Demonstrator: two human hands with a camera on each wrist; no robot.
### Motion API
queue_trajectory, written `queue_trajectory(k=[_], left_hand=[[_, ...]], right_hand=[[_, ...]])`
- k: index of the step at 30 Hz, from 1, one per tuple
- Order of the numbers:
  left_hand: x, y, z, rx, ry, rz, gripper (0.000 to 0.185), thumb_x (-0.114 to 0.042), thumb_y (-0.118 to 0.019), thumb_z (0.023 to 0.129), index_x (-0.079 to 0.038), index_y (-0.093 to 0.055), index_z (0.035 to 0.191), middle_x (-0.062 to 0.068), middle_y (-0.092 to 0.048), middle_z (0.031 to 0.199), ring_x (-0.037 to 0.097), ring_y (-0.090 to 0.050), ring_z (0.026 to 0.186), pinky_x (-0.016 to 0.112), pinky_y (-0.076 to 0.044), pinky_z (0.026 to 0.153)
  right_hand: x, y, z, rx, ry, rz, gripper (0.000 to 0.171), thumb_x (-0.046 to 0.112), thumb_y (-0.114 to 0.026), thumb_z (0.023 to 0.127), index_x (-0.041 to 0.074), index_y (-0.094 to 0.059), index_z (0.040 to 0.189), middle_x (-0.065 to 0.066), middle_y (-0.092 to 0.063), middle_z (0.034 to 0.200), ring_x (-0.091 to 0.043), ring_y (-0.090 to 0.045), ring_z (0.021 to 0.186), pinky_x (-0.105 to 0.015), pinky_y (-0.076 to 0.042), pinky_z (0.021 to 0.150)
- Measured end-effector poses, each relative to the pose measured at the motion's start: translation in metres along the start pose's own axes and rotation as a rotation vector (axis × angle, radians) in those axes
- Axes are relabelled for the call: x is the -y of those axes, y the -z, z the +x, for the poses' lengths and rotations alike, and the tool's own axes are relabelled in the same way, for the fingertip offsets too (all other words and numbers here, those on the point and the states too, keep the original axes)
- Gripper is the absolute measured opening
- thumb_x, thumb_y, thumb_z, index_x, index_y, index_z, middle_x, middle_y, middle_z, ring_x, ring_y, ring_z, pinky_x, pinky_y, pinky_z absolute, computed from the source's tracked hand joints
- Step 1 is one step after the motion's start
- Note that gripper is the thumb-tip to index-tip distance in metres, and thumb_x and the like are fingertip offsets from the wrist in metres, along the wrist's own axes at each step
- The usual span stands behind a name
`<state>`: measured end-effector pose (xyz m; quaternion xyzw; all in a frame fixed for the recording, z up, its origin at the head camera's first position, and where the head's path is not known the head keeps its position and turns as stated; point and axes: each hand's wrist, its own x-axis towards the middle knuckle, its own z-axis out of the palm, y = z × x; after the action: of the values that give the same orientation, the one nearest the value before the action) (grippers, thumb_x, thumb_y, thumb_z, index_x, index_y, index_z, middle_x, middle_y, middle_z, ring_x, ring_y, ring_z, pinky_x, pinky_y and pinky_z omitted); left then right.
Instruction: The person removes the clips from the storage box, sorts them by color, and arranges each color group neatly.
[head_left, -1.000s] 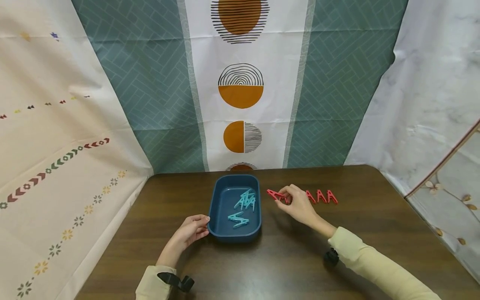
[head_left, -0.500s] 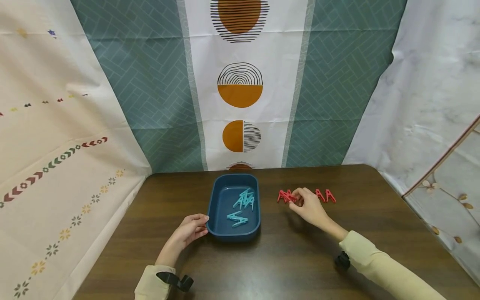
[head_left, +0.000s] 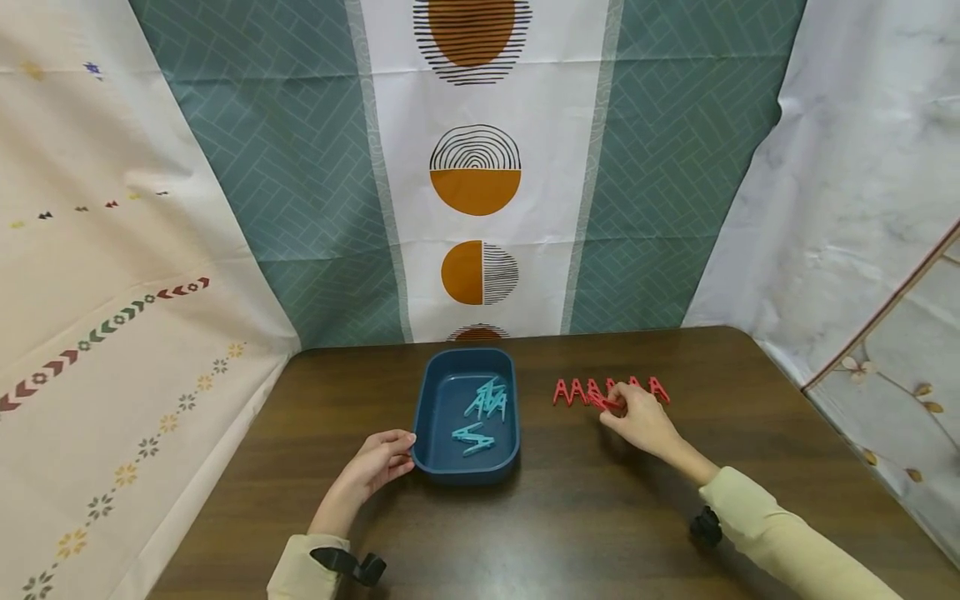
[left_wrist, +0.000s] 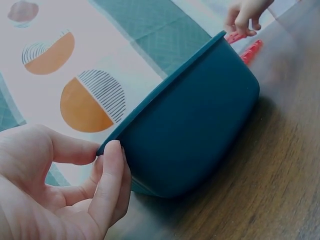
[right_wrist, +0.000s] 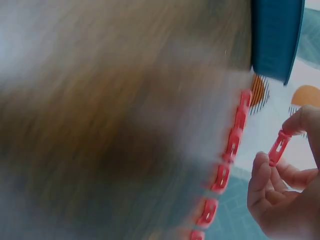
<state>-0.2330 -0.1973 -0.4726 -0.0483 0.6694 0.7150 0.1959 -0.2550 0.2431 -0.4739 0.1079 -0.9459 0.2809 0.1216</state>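
Note:
A dark blue tray (head_left: pixel 429 417) sits mid-table with several teal clothespins (head_left: pixel 487 404) inside. My left hand (head_left: pixel 401 450) pinches the tray's near-left rim (left_wrist: pixel 150 107), thumb inside and fingers (left_wrist: pixel 112 170) outside. To the tray's right, several red clothespins (head_left: pixel 577 392) stand in a row on the table, also seen blurred in the right wrist view (right_wrist: pixel 232 145). My right hand (head_left: pixel 618 408) hovers at the middle of that row and pinches one red clothespin (right_wrist: pixel 277 147) between thumb and fingertips. That hand hides part of the row.
The brown wooden table (head_left: pixel 570 517) is backed by patterned cloth hangings (head_left: pixel 472 167) at the rear and on both sides. Its right corner is rounded (head_left: pixel 742 342). The tray (right_wrist: pixel 275 35) lies about a hand's width left of the red row.
My right hand has moved right, away from the tray, along the red row with a red clothespin. Three red pins now stand uncovered at the row's left end. The left hand stayed put.

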Motion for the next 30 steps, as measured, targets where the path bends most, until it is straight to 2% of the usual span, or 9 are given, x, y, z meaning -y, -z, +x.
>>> queue_trajectory(k=[5, 9, 16, 24, 30], left_hand=[[-0.001, 0.002, -0.001, -0.010, 0.005, 0.016, 0.009, -0.014, -0.057, 0.097, -0.005, -0.058, 0.098, -0.001, -0.059, 0.076, 0.007, -0.059, 0.067, 0.018, -0.055, 0.066], [-0.002, 0.002, -0.002, 0.011, -0.007, 0.020, 0.012, -0.015, -0.057, 0.097, -0.003, -0.058, 0.100, -0.002, -0.059, 0.076, 0.007, -0.059, 0.068, 0.018, -0.055, 0.067], [-0.001, 0.001, -0.001, 0.018, -0.005, 0.020, 0.010, -0.015, -0.056, 0.097, -0.006, -0.058, 0.098, -0.002, -0.059, 0.077, 0.007, -0.059, 0.068, 0.018, -0.055, 0.068], [0.001, 0.000, 0.000, -0.010, 0.008, 0.024, 0.011, -0.015, -0.056, 0.097, -0.005, -0.057, 0.099, -0.001, -0.059, 0.077, 0.008, -0.059, 0.067, 0.018, -0.055, 0.067], [0.000, 0.001, 0.001, -0.001, 0.009, 0.009, 0.009, -0.014, -0.056, 0.097, -0.005, -0.058, 0.098, -0.001, -0.059, 0.075, 0.007, -0.059, 0.066, 0.018, -0.055, 0.066]], right_hand=[[-0.014, 0.012, 0.000, -0.028, -0.046, -0.010, 0.021, 0.020, -0.069, 0.080, 0.005, -0.060, 0.091, -0.006, -0.058, 0.081, -0.016, -0.049, 0.068, -0.029, -0.039, 0.061], [-0.023, 0.022, 0.003, -0.052, -0.078, -0.016, 0.021, 0.021, -0.067, 0.082, 0.004, -0.060, 0.092, -0.007, -0.057, 0.080, -0.017, -0.049, 0.068, -0.029, -0.038, 0.059], [-0.042, 0.035, 0.005, -0.091, -0.143, -0.042, 0.022, 0.023, -0.064, 0.084, 0.003, -0.060, 0.090, -0.008, -0.058, 0.077, -0.019, -0.051, 0.067, -0.029, -0.038, 0.056], [-0.060, 0.045, 0.001, -0.071, -0.314, -0.080, 0.031, 0.030, -0.061, 0.088, -0.001, -0.059, 0.097, -0.014, -0.061, 0.077, -0.024, -0.053, 0.060, -0.032, -0.039, 0.045], [-0.073, 0.053, -0.001, -0.017, -0.461, -0.077, 0.036, 0.034, -0.060, 0.090, -0.001, -0.059, 0.096, -0.020, -0.063, 0.083, -0.028, -0.055, 0.064, -0.035, -0.041, 0.045]])
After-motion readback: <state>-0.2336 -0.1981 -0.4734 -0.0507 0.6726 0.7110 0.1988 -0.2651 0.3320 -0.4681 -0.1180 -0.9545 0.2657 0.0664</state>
